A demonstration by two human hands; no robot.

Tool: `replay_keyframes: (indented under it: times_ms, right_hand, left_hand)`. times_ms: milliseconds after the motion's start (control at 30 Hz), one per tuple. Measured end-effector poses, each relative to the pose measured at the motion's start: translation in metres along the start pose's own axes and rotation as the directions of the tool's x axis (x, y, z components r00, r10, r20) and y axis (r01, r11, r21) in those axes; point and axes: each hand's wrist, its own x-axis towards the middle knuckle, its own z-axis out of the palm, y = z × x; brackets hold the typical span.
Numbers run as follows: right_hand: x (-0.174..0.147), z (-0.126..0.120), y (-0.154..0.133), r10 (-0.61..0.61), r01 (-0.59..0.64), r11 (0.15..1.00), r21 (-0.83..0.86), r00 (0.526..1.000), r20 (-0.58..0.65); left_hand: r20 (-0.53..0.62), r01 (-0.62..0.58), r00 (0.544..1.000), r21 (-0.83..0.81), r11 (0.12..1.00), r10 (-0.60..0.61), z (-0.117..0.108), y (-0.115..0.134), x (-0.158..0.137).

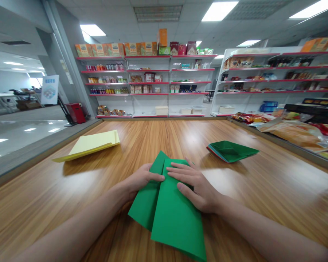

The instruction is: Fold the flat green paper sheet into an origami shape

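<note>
A sheet of green paper (177, 214), folded into lengthwise panels that meet near the middle, is tilted over the table in front of me. My left hand (142, 179) grips its left panel, thumb on top near the centre line and the other fingers hidden underneath. Spread across the right panel near the top edge, my right hand (196, 183) lies with fingers stretched out. Beyond it on the right sits a folded green paper piece (232, 151) with red and blue layers showing at its left side. Yellow paper (94, 143), creased along its edges, rests at the left.
The wood-grain table (142, 134) has a raised dark rim. Packaged snacks (295, 131) and a black rack stand along its right side. Behind are stocked shelves (147, 83), with a red box (75, 112) on the floor at the left.
</note>
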Motion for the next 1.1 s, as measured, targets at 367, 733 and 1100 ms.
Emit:
replay_keyframes:
  times_ms: [367,733,1100]
  right_hand:
    - [0.0031,0.0027,0.0048,0.072,-0.068,0.996,0.054,0.996,-0.061]
    - [0.0027,0.0043,0.0020,0.135,-0.138,0.990,-0.015,0.983,-0.129]
    - [0.0024,0.0097,0.0078,0.229,-0.234,0.972,0.011,0.940,-0.252]
  left_hand:
    - [-0.087,-0.051,0.995,-0.001,0.999,0.051,0.0040,-0.0021,0.0028]
    - [-0.061,-0.120,0.991,0.028,0.992,0.121,-0.0019,-0.0057,0.0056]
    - [-0.136,-0.171,0.967,0.282,0.944,0.216,-0.0015,-0.0053,0.0052]
